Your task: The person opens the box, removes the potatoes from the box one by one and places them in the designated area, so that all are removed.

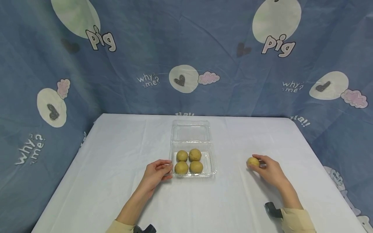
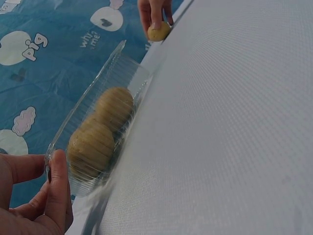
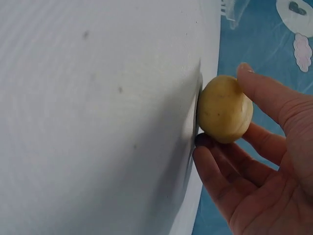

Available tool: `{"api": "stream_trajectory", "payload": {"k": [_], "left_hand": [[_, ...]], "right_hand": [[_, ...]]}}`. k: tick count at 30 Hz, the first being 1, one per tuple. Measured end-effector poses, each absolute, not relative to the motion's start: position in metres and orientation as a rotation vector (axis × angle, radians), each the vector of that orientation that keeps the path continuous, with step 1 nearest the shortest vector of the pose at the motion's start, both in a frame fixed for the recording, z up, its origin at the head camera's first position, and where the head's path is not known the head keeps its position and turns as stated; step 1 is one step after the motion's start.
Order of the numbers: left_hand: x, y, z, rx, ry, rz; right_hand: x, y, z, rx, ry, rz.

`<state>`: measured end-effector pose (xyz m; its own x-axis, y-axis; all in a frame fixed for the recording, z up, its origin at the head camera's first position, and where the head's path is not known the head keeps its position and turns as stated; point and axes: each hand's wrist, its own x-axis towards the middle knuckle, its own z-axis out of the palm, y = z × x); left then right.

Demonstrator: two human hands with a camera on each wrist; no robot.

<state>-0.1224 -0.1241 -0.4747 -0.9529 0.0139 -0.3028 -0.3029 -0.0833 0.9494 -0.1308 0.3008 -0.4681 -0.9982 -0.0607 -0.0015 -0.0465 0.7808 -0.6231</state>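
Since it looks small and firm, the fruit (image 1: 252, 161) (or maybe a potato, I can't tell from here) should be light and stiff, though its smooth round skin could slip or roll, so a pinch across its widest part would suit it. It sits toward the right of the bench (image 1: 233, 200), well apart from the box (image 1: 208, 161), held between thumb and fingers of the right hand (image 1: 269, 170), parted about as wide as the fruit. The left hand (image 1: 158, 172) holds the box's left edge, its grip narrow on the thin rim. That clear plastic looks light and likely to flex or crack if squeezed, making the rim the safer hold. Four more fruits (image 1: 196, 167) lie inside, the lid (image 1: 190, 132) open behind them.
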Motion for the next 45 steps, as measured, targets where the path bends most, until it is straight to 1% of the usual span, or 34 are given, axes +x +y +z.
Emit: {"api": "stream_trajectory", "payload": {"k": [7,16,28,45], "left_hand": [[-0.122,-0.125,-0.476,-0.316,1.963,2.141],[-0.122,-0.125,-0.477,-0.311,1.957,2.145],[-0.121,-0.125,-0.476,-0.320,1.954,2.148],[-0.123,-0.125,-0.476,-0.313,1.950,2.148]], "right_hand": [[-0.125,0.305,-0.468,-0.097,2.939,-1.042],[-0.114,0.310,-0.466,-0.045,2.941,-1.011],[-0.104,0.312,-0.458,0.093,2.941,-0.927],[-0.098,0.294,-0.455,-0.103,2.860,-1.076]]}}
